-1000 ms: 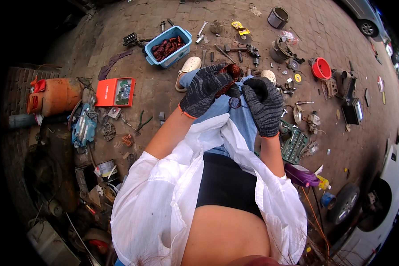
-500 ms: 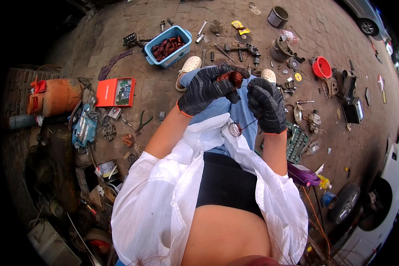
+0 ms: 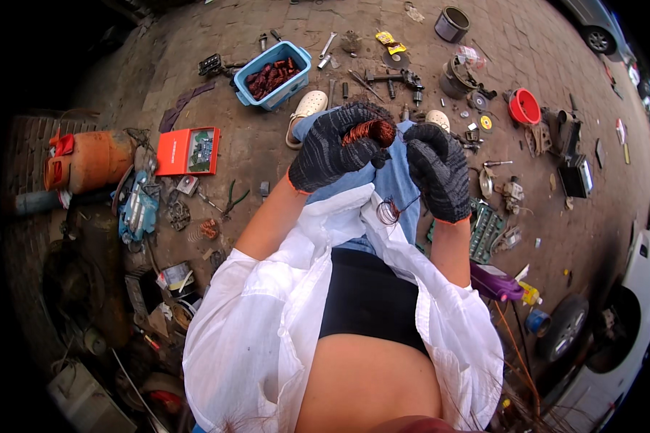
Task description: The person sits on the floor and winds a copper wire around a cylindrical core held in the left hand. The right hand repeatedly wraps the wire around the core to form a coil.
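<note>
Wrapped in a dark grey knit glove, my left hand (image 3: 332, 146) grips a bundle of reddish copper wire (image 3: 370, 133) above my knees. My right hand (image 3: 438, 172), gloved the same way, is closed just to its right, with fingertips pinched on thin wire that is hard to make out. A loose curl of this wire (image 3: 388, 211) dangles below, between my right wrist and my white shirt. Beyond my left foot stands a blue plastic bin (image 3: 276, 76) holding several dark red copper coils (image 3: 271, 78).
An orange gas cylinder (image 3: 97, 160) and a red box (image 3: 188, 151) lie to the left, near pliers (image 3: 235, 198). A red bowl (image 3: 523, 107), metal cans (image 3: 452, 25) and a green socket tray (image 3: 486, 232) are on the right. Scattered tools and machine parts surround my feet.
My left hand has turned, so more of the copper bundle shows. My right hand has shifted slightly right and down, and the loose wire curl has swung slightly right.
</note>
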The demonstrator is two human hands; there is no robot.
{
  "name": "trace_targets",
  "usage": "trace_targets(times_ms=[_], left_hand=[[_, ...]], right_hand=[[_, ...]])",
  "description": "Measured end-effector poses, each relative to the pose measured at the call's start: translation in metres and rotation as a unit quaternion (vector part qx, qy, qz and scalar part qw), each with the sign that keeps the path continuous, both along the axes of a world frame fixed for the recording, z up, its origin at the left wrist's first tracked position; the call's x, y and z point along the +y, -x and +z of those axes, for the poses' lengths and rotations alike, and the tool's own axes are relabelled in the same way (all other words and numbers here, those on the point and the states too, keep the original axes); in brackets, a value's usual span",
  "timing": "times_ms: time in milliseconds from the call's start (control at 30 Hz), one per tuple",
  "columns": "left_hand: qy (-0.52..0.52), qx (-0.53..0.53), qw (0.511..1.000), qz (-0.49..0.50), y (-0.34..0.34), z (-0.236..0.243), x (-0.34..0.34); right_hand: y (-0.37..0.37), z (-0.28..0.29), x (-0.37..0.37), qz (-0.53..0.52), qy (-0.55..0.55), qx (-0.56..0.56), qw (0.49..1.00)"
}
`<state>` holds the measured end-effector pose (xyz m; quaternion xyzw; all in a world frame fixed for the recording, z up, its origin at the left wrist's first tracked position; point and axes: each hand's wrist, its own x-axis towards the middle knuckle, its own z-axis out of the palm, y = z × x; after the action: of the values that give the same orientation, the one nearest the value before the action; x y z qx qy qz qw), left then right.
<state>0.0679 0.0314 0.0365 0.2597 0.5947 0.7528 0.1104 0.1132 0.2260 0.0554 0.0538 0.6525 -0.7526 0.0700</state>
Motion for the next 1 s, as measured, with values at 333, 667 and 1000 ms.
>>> trace_targets(times_ms=[333, 667, 1000], left_hand=[[-0.013, -0.061, 0.998, 0.013, 0.004, -0.017, 0.002], [-0.019, -0.058, 0.998, 0.024, 0.004, -0.022, 0.003], [-0.014, -0.085, 0.996, 0.017, 0.003, -0.013, 0.003]], right_hand=[[-0.004, 0.010, -0.005, 0.014, 0.038, -0.029, 0.999], [-0.003, 0.010, -0.005, 0.005, 0.011, -0.018, 1.000], [-0.005, 0.008, -0.006, -0.001, -0.075, 0.094, 0.993]])
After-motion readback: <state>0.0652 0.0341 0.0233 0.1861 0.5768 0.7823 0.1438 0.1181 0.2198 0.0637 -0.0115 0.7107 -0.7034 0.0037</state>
